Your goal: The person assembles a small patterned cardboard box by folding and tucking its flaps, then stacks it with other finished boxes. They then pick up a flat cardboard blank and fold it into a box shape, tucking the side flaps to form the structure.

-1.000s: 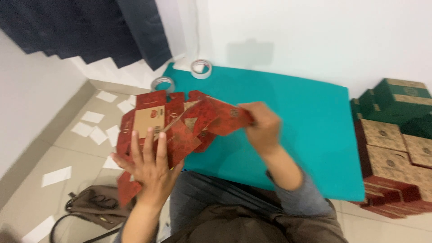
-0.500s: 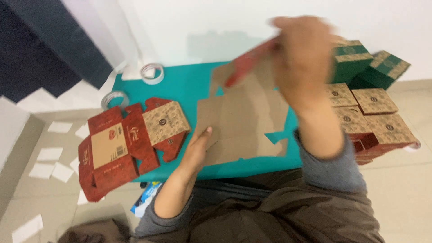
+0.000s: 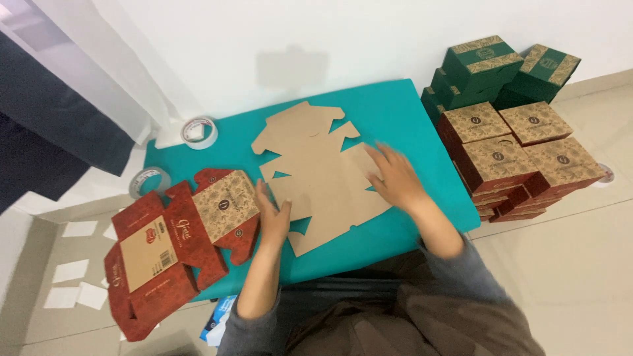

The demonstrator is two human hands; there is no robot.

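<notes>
In the head view, a flat unfolded cardboard blank (image 3: 316,171) is seen lying brown side up on a teal tabletop (image 3: 402,109), its long axis running from the far left toward the near right. The left hand (image 3: 271,214) is laid open on the blank's near-left edge, fingers spread and flat, nothing gripped. The right hand (image 3: 394,177) is pressed on the right side of the blank — fingers appear extended rather than curled, though they are blurred. The blank lies between the two hands, both touching it.

Just beside the left hand, a stack of red printed blanks (image 3: 175,247) overhangs the table's left edge. Two tape rolls (image 3: 198,131) are set near the far-left corner. To the right, stacked red and green boxes (image 3: 511,132) stand on a pale floor — paper slips (image 3: 71,270) are scattered at left.
</notes>
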